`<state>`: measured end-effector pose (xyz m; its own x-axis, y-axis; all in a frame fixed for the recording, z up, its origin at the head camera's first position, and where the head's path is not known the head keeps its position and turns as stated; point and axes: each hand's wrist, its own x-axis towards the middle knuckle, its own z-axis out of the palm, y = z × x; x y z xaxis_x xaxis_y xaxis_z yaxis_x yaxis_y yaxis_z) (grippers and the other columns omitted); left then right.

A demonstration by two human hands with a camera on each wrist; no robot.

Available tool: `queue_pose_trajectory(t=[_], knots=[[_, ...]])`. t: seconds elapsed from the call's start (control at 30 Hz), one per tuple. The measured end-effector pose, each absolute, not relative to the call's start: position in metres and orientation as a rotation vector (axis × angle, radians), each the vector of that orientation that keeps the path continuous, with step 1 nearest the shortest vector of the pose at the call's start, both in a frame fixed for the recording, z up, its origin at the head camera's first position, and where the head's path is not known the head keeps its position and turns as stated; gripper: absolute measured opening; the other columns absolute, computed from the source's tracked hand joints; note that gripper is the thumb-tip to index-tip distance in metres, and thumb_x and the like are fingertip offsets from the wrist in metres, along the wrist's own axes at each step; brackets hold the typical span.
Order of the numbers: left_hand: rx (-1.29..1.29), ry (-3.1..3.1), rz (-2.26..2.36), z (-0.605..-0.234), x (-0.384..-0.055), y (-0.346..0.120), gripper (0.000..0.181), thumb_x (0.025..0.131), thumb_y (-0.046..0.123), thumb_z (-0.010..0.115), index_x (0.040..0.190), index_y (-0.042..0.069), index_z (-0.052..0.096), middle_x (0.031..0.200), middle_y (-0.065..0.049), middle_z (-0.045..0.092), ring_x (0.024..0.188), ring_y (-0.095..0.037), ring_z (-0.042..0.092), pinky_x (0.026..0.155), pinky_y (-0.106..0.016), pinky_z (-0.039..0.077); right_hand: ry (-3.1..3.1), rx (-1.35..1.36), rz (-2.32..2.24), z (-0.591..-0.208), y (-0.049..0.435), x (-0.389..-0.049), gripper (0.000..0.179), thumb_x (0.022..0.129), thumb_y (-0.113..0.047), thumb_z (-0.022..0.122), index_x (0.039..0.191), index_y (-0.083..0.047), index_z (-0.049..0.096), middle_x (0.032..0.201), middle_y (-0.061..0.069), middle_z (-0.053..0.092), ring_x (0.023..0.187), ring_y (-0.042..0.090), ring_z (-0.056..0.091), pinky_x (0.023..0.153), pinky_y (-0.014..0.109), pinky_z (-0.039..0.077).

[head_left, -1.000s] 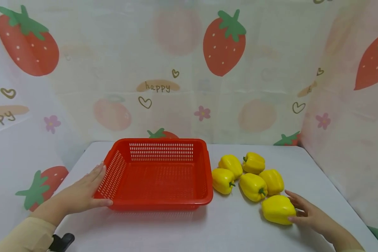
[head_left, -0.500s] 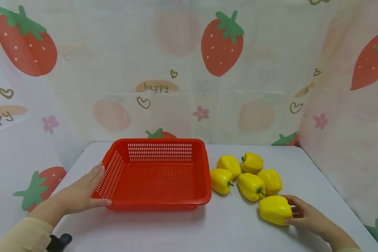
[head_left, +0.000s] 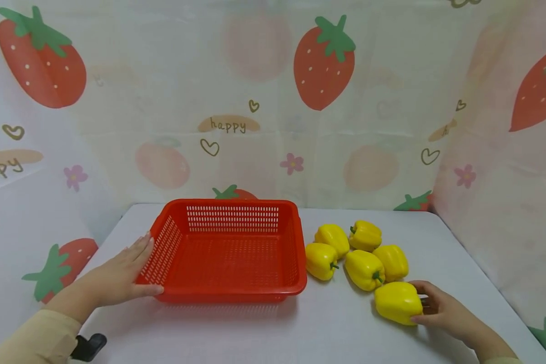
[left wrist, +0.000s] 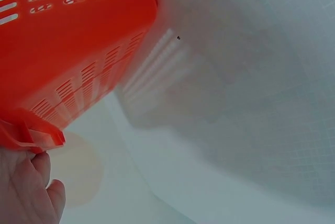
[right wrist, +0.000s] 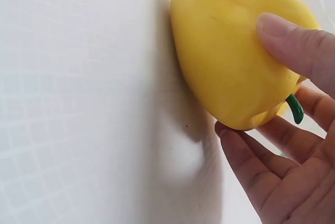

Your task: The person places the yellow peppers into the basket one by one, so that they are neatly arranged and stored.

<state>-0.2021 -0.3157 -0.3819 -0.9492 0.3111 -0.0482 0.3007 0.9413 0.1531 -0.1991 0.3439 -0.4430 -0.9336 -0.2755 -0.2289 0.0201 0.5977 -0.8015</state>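
Observation:
A yellow bell pepper [head_left: 398, 302] lies on its side at the front of a loose group. My right hand [head_left: 447, 312] grips its right end, thumb on the near side and fingers round the far side. Its short green stem [right wrist: 296, 110] points toward the palm in the right wrist view. At the left stands a red slotted plastic basket [head_left: 227, 291] with nothing in it. My left hand [head_left: 118, 275] rests along the basket's left rim with straight fingers, the thumb at the front corner. In the left wrist view, part of my left hand [left wrist: 29, 190] shows beside the basket's rim.
Several more yellow bell peppers [head_left: 363, 270] lie close together between the basket and my right hand. All stand on a white-covered table [head_left: 336, 338]. A strawberry-print cloth [head_left: 273, 101] hangs behind and at both sides. A black object [head_left: 90, 347] shows by the left sleeve.
My right hand has closed further round the front pepper, which has shifted very slightly left. My left hand and the basket keep their places.

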Motion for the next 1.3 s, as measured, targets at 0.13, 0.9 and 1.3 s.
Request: queue_pose_trajectory(t=[0.13, 0.9, 1.3], knots=[[0.479, 3.017, 0.223, -0.38, -0.202, -0.314, 0.112, 0.069, 0.07, 0.057, 0.143, -0.004, 0.016, 0.148, -0.024, 0.015, 0.133, -0.041, 0.016, 0.098, -0.061, 0.029, 2.542, -0.217, -1.266, -0.441, 0.348, -0.199, 0.074, 0.076, -0.026, 0.074, 0.134, -0.004, 0.034, 0.133, 0.024, 0.039, 0.108, 0.032, 0.053, 0.087, 0.046, 0.048], [0.495, 3.015, 0.219, -0.379, -0.202, -0.314, 0.114, 0.07, 0.071, 0.055, 0.144, -0.004, 0.013, 0.148, -0.024, 0.014, 0.133, -0.041, 0.015, 0.1, -0.061, 0.026, 2.599, -0.259, -1.274, -0.415, 0.35, -0.202, 0.072, 0.08, -0.026, 0.07, 0.136, -0.005, 0.031, 0.134, 0.023, 0.037, 0.111, 0.037, 0.05, 0.085, 0.042, 0.05], [0.487, 3.017, 0.224, -0.379, -0.202, -0.313, 0.112, 0.07, 0.069, 0.057, 0.143, -0.004, 0.015, 0.148, -0.024, 0.014, 0.132, -0.042, 0.016, 0.101, -0.06, 0.026, 2.642, -0.333, -1.256, -0.403, 0.354, -0.206, 0.068, 0.081, -0.024, 0.069, 0.135, -0.005, 0.032, 0.133, 0.023, 0.039, 0.108, 0.036, 0.052, 0.081, 0.036, 0.052]])
